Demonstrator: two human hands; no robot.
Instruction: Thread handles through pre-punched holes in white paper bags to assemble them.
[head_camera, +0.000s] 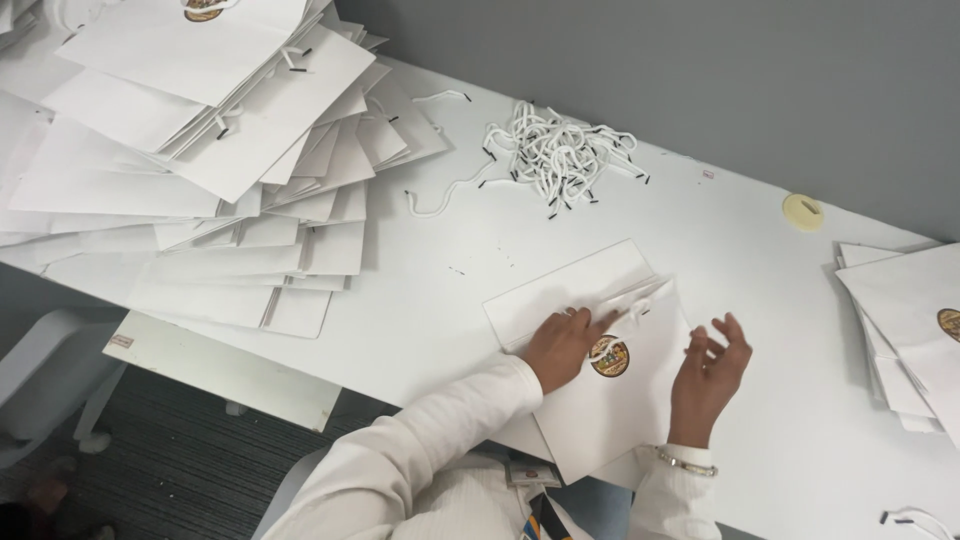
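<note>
My left hand (562, 345) presses flat on the white paper bag (600, 385) lying on the tabletop (430, 300) in front of me. My right hand (708, 372) hovers beside it, fingers apart, holding nothing. I should press firmly so the bag can't slide.

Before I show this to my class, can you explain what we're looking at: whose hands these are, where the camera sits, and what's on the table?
The camera is worn on a person's head and looks down at their own two bare hands. The left hand presses flat on a white paper bag with a round sticker. The right hand hovers open beside it, holding nothing clearly visible. On the white table lie a big stack of flat bags at left, a pile of white cord handles behind, and a smaller bag stack at right.
</note>
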